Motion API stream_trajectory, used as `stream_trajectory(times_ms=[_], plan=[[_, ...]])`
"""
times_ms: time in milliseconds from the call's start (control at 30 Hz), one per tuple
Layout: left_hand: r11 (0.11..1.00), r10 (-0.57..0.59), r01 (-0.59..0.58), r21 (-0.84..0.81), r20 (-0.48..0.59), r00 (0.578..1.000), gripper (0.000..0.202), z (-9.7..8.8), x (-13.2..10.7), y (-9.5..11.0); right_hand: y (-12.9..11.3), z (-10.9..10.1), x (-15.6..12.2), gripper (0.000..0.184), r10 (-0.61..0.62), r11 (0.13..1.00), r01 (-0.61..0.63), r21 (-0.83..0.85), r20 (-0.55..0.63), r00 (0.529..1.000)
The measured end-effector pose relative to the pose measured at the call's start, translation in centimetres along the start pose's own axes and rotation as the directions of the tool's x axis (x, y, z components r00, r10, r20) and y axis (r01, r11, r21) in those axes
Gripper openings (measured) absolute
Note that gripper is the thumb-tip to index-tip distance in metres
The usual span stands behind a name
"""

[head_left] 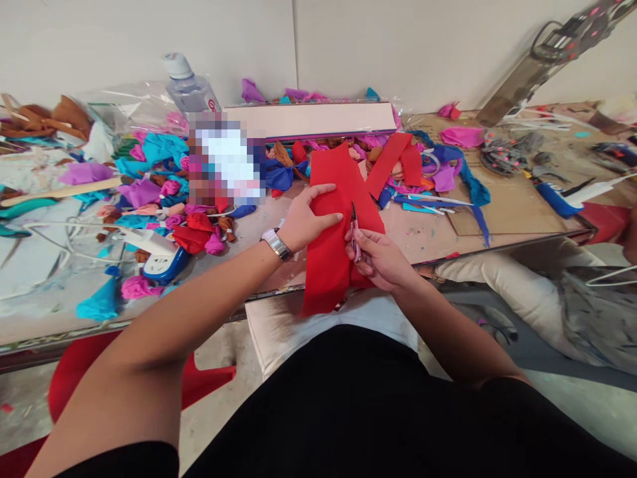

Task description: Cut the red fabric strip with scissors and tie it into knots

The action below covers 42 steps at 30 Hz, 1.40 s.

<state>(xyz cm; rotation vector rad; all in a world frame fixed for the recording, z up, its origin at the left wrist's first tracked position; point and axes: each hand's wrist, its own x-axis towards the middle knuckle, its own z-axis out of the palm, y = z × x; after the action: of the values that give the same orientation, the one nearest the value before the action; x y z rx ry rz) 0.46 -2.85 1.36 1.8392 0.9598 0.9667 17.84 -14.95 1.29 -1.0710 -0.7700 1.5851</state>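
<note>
A long sheet of red fabric (326, 265) lies over the table edge, its lower end hanging toward my lap. My left hand (314, 216) rests on it, thumb and forefinger stretched apart and lying on the cloth. In my right hand (381, 255) is a small pair of scissors (355, 232), gripped by the handles. Its blades point away from me, at a slit in the fabric; below them the cloth is parted into two pieces. Beyond, a separate red strip (391, 164) lies folded over the scraps.
Crumpled coloured fabric pieces (172, 156) cover the table's left and back. A capped bottle (192, 89), a blue-and-white power strip (164, 259) and a white flat box (308, 119) stand around. At right are a cardboard sheet (517, 219) and another person's leg (507, 279).
</note>
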Motion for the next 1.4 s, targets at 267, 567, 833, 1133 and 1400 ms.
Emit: stream_trajectory(times_ms=[267, 567, 833, 1133, 1400], plan=[[0.996, 0.026, -0.032, -0.081, -0.077, 0.997, 0.04, 0.0, 0.3, -0.4, -0.3, 0.3, -0.6, 0.045, 0.021, 0.999, -0.021, 0.03, 0.012, 1.0], [0.998, 0.04, -0.044, -0.043, -0.103, 0.994, 0.033, -0.2, 0.2, 0.0, -0.7, 0.2, -0.7, 0.042, 0.031, 0.999, -0.031, 0.02, 0.026, 0.999], [0.998, 0.059, -0.064, -0.026, -0.141, 0.988, 0.032, -0.5, 0.5, -0.2, -0.4, 0.2, -2.0, 0.039, 0.093, 0.995, -0.095, 0.039, 0.048, 0.994], [0.997, 0.057, -0.061, -0.047, -0.087, 0.995, 0.035, -0.4, 0.3, 0.1, -0.7, 0.1, -1.2, 0.037, 0.056, 0.998, -0.057, 0.038, 0.03, 0.998], [0.996, 0.087, -0.086, 0.017, -0.069, 0.994, 0.046, -0.5, 0.2, 0.4, -1.0, 0.4, -1.0, 0.041, 0.029, 0.999, -0.029, 0.034, 0.009, 1.0]])
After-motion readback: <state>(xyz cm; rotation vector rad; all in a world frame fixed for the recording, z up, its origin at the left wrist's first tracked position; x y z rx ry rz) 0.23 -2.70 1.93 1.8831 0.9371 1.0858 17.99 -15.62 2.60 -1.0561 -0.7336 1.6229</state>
